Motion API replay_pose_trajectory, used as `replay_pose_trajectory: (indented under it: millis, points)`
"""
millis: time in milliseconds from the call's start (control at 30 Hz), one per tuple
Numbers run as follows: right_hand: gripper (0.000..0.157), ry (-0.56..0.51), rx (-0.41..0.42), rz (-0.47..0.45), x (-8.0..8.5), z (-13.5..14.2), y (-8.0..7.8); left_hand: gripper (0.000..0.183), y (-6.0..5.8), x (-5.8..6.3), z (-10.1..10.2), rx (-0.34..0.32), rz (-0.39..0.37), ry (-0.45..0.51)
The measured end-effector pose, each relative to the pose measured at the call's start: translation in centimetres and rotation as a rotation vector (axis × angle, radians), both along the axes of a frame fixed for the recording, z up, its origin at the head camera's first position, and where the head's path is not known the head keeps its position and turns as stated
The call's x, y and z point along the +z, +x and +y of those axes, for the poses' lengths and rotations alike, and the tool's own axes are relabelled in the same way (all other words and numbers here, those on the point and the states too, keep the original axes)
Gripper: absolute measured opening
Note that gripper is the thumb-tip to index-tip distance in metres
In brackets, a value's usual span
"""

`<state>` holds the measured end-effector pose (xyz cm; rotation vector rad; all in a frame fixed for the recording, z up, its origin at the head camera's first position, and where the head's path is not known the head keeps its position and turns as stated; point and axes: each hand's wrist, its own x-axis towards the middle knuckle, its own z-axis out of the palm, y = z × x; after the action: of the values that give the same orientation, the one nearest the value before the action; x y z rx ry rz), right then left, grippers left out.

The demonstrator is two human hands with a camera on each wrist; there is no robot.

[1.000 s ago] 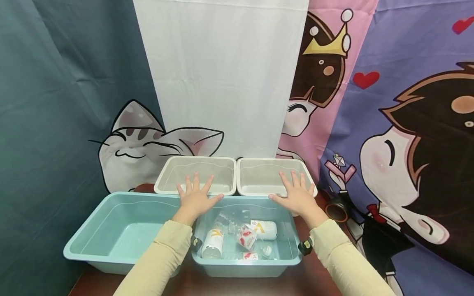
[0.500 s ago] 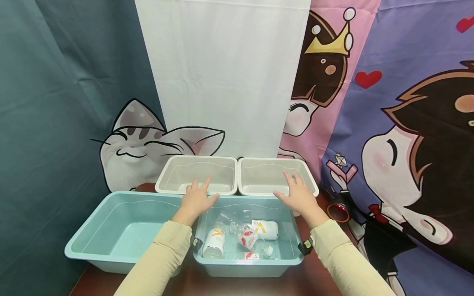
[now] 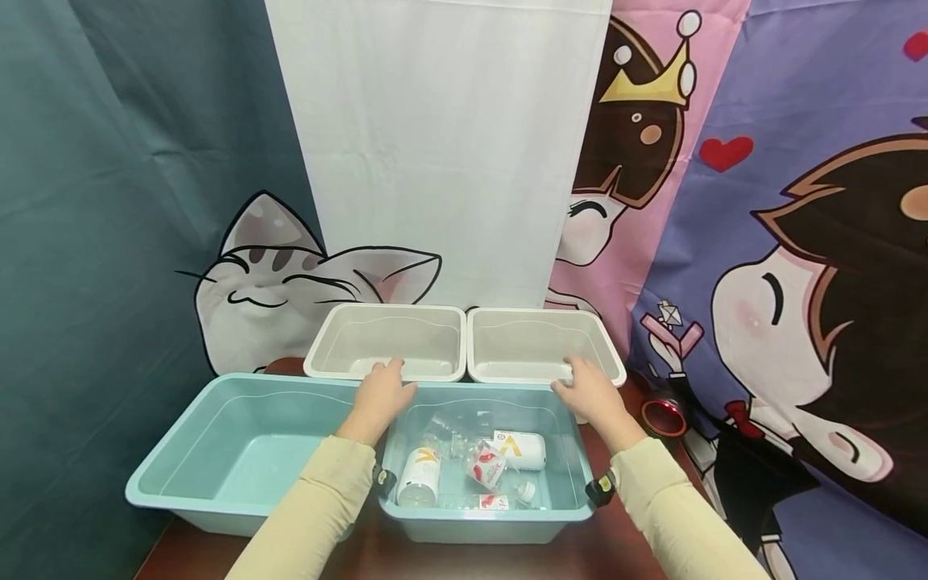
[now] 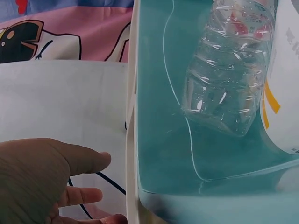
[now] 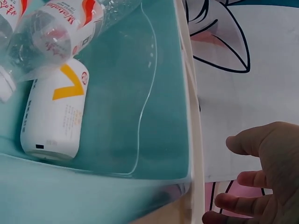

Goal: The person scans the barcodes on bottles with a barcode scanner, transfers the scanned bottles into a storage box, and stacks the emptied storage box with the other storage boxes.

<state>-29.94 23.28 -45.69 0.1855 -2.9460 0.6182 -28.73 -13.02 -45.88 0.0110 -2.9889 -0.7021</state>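
My left hand (image 3: 380,399) hovers over the back left of the right-hand blue bin (image 3: 478,528), its fingers loosely bent and nothing in them. Over the back right corner, my right hand (image 3: 590,395) is held likewise, also holding nothing. Inside that bin lie two white cans with a yellow mark: one can (image 3: 419,477) at the left, the other can (image 5: 56,109) on its side at the right. Clear plastic bottles lie among them, including a bottle with a red and white label (image 3: 484,466) and a crumpled bottle (image 4: 226,74).
A second blue bin (image 3: 239,509) stands at the left, against the first. Behind are two cream bins side by side, a left bin (image 3: 384,310) and a right bin (image 3: 540,314). All stand on a brown table (image 3: 580,556) before a printed curtain (image 3: 449,161).
Both hands were spread wide with fingers straight. The fingers have since drawn together and bent, and the hands have dipped slightly toward me. The bins and their contents have not moved.
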Motion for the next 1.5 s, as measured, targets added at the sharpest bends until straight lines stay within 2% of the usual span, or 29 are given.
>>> replay_pose_trajectory:
  millis: [167, 400, 633, 767, 1500]
  points:
    - [0.057, -0.017, -0.003, -0.001, -0.7, 0.1, 0.1, 0.061, 0.1, -0.3, -0.1, 0.004, -0.010, 0.006]
    - [0.045, -0.018, -0.010, -0.032, -1.6, 0.2, 0.2, 0.044, 0.4, -0.6, -0.3, -0.003, -0.015, 0.013]
    - [0.028, -0.011, 0.010, -0.060, -1.9, 0.3, 0.2, 0.034, 0.7, -0.8, -0.3, -0.005, -0.071, 0.040]
    - [0.023, -0.013, 0.011, -0.079, -2.1, 0.4, 0.1, 0.030, 0.6, -1.0, -0.4, -0.007, -0.091, 0.039]
    - [0.021, -0.001, 0.013, -0.098, -1.5, 0.8, 0.2, 0.026, 0.2, -1.1, 0.1, 0.001, -0.084, 0.044]
